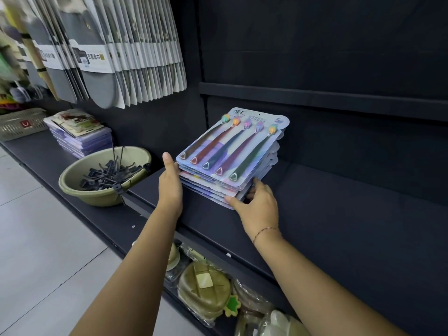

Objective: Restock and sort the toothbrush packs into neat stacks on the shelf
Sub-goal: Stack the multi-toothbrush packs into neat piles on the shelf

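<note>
**Both hands on the toothbrush stack**

Your left hand [170,184] lies flat against the left side of the stack of toothbrush packs [230,151]. Your right hand [261,209] holds its near corner, with fingers curled round the side. The stack rests on the dark shelf [339,214].

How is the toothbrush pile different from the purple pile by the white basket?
The stack of pastel toothbrush packs has the left hand and right hand at its sides; nobody touches the pile of purple packs. The toothbrush stack's top shows five bright brushes; the purple pile's top, a crooked brownish card. Both sit on the dark shelf.
</note>
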`<state>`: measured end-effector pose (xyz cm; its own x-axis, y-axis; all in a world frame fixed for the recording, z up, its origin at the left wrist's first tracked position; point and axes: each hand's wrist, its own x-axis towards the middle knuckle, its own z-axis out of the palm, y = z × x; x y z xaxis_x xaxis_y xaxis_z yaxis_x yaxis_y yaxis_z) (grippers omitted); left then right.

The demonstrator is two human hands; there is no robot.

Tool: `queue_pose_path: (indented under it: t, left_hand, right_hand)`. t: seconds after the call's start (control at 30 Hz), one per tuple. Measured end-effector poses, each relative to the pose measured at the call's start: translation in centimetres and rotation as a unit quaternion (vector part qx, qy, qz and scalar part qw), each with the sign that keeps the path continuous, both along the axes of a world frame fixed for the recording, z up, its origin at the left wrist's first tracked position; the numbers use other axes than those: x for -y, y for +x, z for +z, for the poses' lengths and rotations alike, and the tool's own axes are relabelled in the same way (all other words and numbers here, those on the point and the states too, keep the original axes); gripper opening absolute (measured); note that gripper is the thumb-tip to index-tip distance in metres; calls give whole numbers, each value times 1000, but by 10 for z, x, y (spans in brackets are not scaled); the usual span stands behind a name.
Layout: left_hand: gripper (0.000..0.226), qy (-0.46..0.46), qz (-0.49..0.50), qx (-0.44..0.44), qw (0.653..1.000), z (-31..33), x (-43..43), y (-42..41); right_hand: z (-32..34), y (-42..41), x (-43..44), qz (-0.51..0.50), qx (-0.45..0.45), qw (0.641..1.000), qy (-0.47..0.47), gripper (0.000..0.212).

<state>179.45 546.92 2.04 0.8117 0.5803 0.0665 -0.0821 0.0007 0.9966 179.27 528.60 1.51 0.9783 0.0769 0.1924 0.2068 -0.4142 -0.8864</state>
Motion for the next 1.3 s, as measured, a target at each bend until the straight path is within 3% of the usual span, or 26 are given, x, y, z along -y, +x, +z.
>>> queue_pose_path:
  t: [0.1, 0.2, 0.3, 0.37, 0.57, 0.63, 0.67, 0.7, 0.77, 0.87, 0.9, 0.97, 1.03, 1.17, 1.23, 1.3]
  left_hand:
    - [80, 11, -24, 5, 1000, 0, -3, -2]
    - [77, 3, -45, 11, 999, 3, -1, -3]
    - [62, -4, -57, 1, 998, 8, 6, -7]
    - [54, 9, -69, 15, 997, 11, 10, -9]
    - [59, -20, -81, 26, 996, 14, 13, -6]
    - [74, -14, -22, -3, 1000, 12, 16, -1]
    - [84, 32, 35, -25, 999, 12, 17, 0]
    - [92, 119, 91, -38, 988, 15, 20, -1]
    - [97, 340, 124, 21, 932, 25, 32, -11]
    - [99, 579, -4, 107, 809, 37, 63, -21]
    - [99, 614, -26, 102, 782, 32, 67, -20]
    - [97, 636, -50, 72, 767, 23, 65, -16]
    - [90, 653, -60, 59, 753, 16, 55, -12]
    - [72, 736, -38, 73, 672, 10, 47, -5]
    - [68, 741, -33, 86, 665, 13, 52, -5]
    - [66, 725, -33, 96, 681, 17, 52, -4]
  right_hand:
    - [-1, 2, 3, 20, 0, 1000, 13, 76]
    - [-2, 2, 4, 21, 13, 999, 24, 56]
    - [-4, 1, 4, 0, 26, 998, 57, 31]
    - [-2, 3, 2, -24, 24, 998, 62, 29]
    - [10, 7, 6, 46, -134, 963, 231, 10]
    - [12, 6, 11, 56, -168, 946, 273, 12]
    - [12, 6, 12, 55, -181, 940, 284, 14]
    - [12, 6, 14, 52, -190, 937, 288, 16]
    - [12, 6, 15, 46, -198, 936, 288, 17]
    - [16, 4, 17, 51, -212, 925, 312, 22]
    - [17, 3, 18, 56, -221, 917, 328, 27]
    - [20, 0, 23, 81, -237, 898, 362, 29]
    - [22, -2, 29, 101, -246, 887, 376, 18]
    - [22, -1, 45, 99, -246, 887, 377, 3]
    - [24, -1, 55, 102, -232, 892, 375, 5]
    - [29, 0, 66, 105, -220, 896, 371, 7]
